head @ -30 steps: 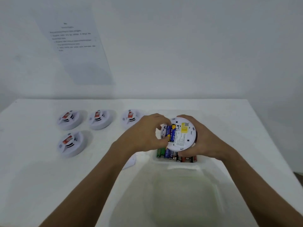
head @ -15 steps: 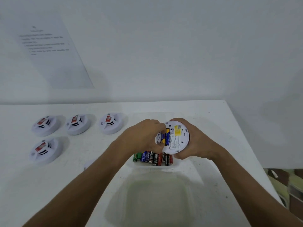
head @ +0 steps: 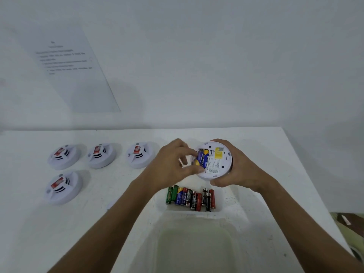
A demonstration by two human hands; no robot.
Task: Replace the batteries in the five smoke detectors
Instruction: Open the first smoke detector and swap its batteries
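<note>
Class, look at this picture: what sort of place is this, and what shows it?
Probably a staged test workspace: a bare white table against a blank wall, a printed instruction sheet on the wall, and matching smoke detectors in rows.

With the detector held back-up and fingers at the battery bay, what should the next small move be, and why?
Probably pull the blue battery out of the bay: the right hand grips the upturned detector while the left hand's fingertips pinch that battery. Loose batteries wait in the tray below.
</note>
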